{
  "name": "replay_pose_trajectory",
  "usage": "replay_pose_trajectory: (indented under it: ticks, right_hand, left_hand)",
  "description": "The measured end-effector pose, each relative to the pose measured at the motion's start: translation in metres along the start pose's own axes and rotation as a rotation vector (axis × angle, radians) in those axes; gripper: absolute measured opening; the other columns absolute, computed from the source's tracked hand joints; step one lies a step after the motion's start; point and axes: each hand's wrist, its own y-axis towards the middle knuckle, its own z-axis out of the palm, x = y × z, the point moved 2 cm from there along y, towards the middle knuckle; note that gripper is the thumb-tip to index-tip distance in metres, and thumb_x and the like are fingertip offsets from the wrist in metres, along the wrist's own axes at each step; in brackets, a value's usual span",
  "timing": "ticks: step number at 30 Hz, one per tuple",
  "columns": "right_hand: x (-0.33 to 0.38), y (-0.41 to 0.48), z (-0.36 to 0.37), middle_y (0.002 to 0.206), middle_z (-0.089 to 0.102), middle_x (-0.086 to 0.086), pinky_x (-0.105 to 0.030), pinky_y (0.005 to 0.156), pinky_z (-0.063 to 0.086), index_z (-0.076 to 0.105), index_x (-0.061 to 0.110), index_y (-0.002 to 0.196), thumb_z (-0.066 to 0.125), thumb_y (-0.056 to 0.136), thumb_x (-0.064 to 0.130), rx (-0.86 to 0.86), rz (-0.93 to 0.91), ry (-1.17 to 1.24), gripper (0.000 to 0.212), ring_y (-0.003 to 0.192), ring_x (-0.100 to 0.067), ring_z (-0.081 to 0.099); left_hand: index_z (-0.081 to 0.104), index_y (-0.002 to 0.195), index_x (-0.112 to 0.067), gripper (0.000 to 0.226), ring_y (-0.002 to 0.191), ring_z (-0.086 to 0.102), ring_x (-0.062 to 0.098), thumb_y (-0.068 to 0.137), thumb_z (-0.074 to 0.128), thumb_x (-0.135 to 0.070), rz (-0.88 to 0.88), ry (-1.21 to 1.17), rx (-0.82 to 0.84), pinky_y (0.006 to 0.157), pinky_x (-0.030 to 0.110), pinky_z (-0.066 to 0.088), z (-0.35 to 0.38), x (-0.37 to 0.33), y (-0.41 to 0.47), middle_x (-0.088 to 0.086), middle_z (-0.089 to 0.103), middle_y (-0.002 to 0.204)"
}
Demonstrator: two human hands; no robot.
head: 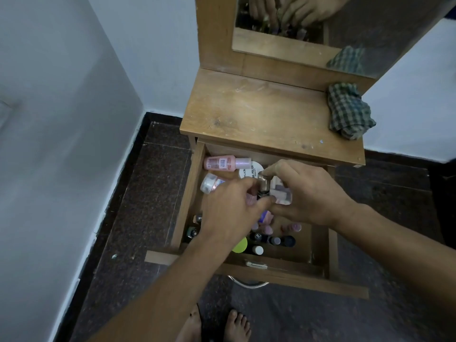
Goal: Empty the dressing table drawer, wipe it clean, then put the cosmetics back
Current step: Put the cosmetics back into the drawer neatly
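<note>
The drawer (192, 193) is pulled open under the table (259, 114) and is full of cosmetics. At the back lie a pink bottle (222, 163) on its side, a round white tub (249, 170) labelled nail polish, and a small white-capped jar (209, 183). Along the front stand dark nail polish bottles (271, 240) plus a lime-green lid (240, 245) (partly hidden by the forearm). Both hands hover over the drawer's middle: the right hand (311, 193) pinches a small metallic-capped bottle (264, 182) between fingertip and thumb, the left hand (229, 208) has fingers curled at the bottle's base, touching it. A checked cloth (349, 111) lies bunched on the table's right rear corner, below the mirror (296, 25).
</note>
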Motion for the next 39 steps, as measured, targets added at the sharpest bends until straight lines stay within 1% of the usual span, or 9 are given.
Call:
replay_pose_trajectory:
  ticks: [4, 8, 13, 17, 20, 27, 31, 35, 39]
  right_hand:
    - [-0.003, -0.005, -0.005, 0.107, 0.061, 0.009, -0.024, 0.069, 0.052, 0.058, 0.017, 0.121, 0.079, 0.080, 0.036, 0.028, 0.045, 0.123, 0.050, 0.085, 0.004, 0.045]
    - [-0.007, -0.009, -0.013, 0.101, 0.057, 0.018, -0.006, 0.074, 0.038, 0.066, 0.015, 0.120, 0.076, 0.087, 0.027, 0.011, 0.113, 0.267, 0.036, 0.081, 0.008, 0.052]
    - [-0.008, -0.015, -0.016, 0.089, 0.065, 0.009, -0.021, 0.069, 0.048, 0.075, 0.018, 0.111, 0.076, 0.090, 0.031, 0.034, 0.159, 0.180, 0.025, 0.074, -0.006, 0.060]
    - [-0.008, -0.025, -0.018, 0.084, 0.065, 0.009, -0.033, 0.064, 0.052, 0.075, 0.021, 0.098, 0.073, 0.086, 0.039, 0.055, 0.267, 0.100, 0.022, 0.072, -0.007, 0.058]
    - [-0.008, -0.034, -0.013, 0.090, 0.066, 0.011, -0.035, 0.063, 0.053, 0.074, 0.026, 0.100, 0.064, 0.086, 0.049, 0.081, 0.339, 0.002, 0.029, 0.076, -0.010, 0.059]
    - [0.000, -0.041, -0.008, 0.092, 0.066, 0.010, -0.029, 0.063, 0.046, 0.072, 0.027, 0.100, 0.065, 0.087, 0.047, 0.076, 0.411, -0.050, 0.026, 0.079, -0.012, 0.060]
    - [0.008, -0.036, -0.011, 0.090, 0.069, 0.011, -0.026, 0.064, 0.039, 0.073, 0.029, 0.097, 0.061, 0.084, 0.054, 0.088, 0.396, -0.046, 0.031, 0.080, -0.011, 0.063]
    - [0.016, -0.031, -0.012, 0.094, 0.070, 0.011, -0.025, 0.066, 0.036, 0.070, 0.033, 0.097, 0.070, 0.086, 0.047, 0.143, 0.362, -0.089, 0.018, 0.084, -0.012, 0.065]
    - [0.025, -0.030, -0.008, 0.098, 0.067, 0.011, -0.027, 0.068, 0.040, 0.065, 0.034, 0.103, 0.065, 0.090, 0.051, 0.246, 0.350, -0.124, 0.021, 0.088, -0.012, 0.063]
  left_hand:
    - [0.066, 0.090, -0.032, 0.017, 0.068, 0.066, 0.007, 0.089, 0.070, -0.049, 0.013, 0.016, 0.079, 0.067, 0.034, 0.055, 0.001, -0.003, 0.013, -0.013, 0.066, 0.074]
    - [0.070, 0.105, -0.029, 0.024, 0.098, 0.059, 0.015, 0.090, 0.068, -0.047, 0.182, 0.251, 0.041, 0.082, 0.037, 0.050, 0.003, -0.001, 0.021, -0.006, 0.069, 0.098]
    - [0.069, 0.108, -0.024, 0.028, 0.103, 0.056, 0.020, 0.091, 0.066, -0.047, 0.362, 0.407, 0.092, 0.084, 0.039, 0.048, 0.011, -0.004, 0.031, -0.002, 0.068, 0.103]
    - [0.055, 0.138, -0.034, 0.053, 0.131, 0.043, 0.019, 0.088, 0.067, -0.047, 0.340, 0.622, 0.290, 0.103, 0.039, 0.043, 0.003, 0.015, 0.050, -0.005, 0.056, 0.138]
    - [0.048, 0.144, -0.035, 0.069, 0.144, 0.032, 0.023, 0.081, 0.071, -0.051, 0.350, 0.808, 0.409, 0.115, 0.045, 0.035, -0.006, 0.025, 0.061, -0.003, 0.047, 0.151]
    - [0.059, 0.131, -0.030, 0.068, 0.130, 0.045, 0.023, 0.074, 0.069, -0.064, 0.481, 1.029, 0.387, 0.104, 0.040, 0.040, -0.009, 0.016, 0.073, -0.002, 0.055, 0.140]
    - [0.057, 0.134, -0.027, 0.071, 0.126, 0.049, 0.022, 0.074, 0.068, -0.064, 0.445, 1.014, 0.309, 0.104, 0.039, 0.042, -0.013, 0.017, 0.075, -0.002, 0.058, 0.135]
    - [0.053, 0.139, -0.029, 0.072, 0.124, 0.049, 0.023, 0.078, 0.061, -0.065, 0.423, 0.956, 0.247, 0.105, 0.041, 0.042, -0.019, 0.026, 0.075, -0.001, 0.060, 0.132]
    - [0.053, 0.137, -0.029, 0.068, 0.121, 0.051, 0.024, 0.080, 0.059, -0.066, 0.428, 0.908, 0.187, 0.102, 0.042, 0.044, -0.019, 0.029, 0.073, 0.000, 0.060, 0.129]
